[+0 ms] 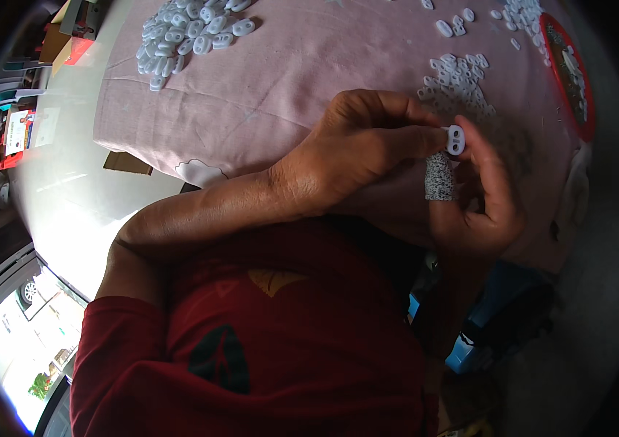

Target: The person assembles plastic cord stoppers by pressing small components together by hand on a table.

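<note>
A small white oval plastic piece with two holes, like a cord stopper (455, 140), is held up over the near right part of the table. My right hand (485, 191) grips it between the fingertips and the thumb, which wears a speckled grey finger sleeve (439, 177). From the left, the thumb and forefinger of my left hand (367, 144) pinch together at the same piece's edge. Whatever else may sit between those left fingertips is hidden. Just beyond the hands lies a loose pile of small white parts (458, 81).
A heap of larger white oval pieces (193, 33) lies at the far left of the pink tablecloth (280, 65). At the right edge stands a red-rimmed tray (584, 120) with white pieces in it. More small white parts (524, 14) are scattered beside it.
</note>
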The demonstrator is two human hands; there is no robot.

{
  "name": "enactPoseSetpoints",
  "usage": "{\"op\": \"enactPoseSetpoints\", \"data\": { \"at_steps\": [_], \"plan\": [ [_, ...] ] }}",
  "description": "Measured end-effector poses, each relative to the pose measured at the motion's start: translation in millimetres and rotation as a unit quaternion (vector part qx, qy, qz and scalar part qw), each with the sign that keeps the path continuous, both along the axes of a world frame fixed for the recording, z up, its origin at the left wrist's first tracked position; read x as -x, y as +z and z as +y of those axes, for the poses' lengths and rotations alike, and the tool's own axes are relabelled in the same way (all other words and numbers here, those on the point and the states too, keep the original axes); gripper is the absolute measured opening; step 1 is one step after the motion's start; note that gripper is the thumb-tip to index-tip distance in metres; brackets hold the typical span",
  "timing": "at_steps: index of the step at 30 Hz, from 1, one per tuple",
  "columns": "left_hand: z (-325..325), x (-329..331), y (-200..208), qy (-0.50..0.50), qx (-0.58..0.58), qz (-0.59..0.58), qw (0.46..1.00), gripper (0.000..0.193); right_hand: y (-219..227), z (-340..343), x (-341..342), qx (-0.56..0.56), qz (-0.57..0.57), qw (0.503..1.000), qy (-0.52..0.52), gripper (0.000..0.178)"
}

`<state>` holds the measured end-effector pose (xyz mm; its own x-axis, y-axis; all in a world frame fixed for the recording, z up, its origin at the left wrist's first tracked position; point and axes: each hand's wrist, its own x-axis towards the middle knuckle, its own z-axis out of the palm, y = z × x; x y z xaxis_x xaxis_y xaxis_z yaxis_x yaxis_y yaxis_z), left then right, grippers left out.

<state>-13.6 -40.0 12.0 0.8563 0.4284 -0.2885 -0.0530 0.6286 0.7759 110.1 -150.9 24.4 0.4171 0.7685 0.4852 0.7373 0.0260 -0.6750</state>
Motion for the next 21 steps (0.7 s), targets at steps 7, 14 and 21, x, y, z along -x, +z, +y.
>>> {"op": "enactPoseSetpoints", "data": {
  "at_steps": [7,14,21],
  "plan": [
    [11,1,11,-0.075,-0.064,0.071,0.993,0.016,0,-4,-3,0.013,0.025,0.999,0.031,0.038],
    [-1,-4,-4,0.013,-0.045,-0.043,0.998,0.015,5,-5,-3,0.072,-0.076,0.994,0.018,0.039],
    [8,1,3,-0.015,-0.056,0.003,0.998,0.013,8,-1,-6,0.056,-0.081,0.994,0.048,0.038]
  ]
}}
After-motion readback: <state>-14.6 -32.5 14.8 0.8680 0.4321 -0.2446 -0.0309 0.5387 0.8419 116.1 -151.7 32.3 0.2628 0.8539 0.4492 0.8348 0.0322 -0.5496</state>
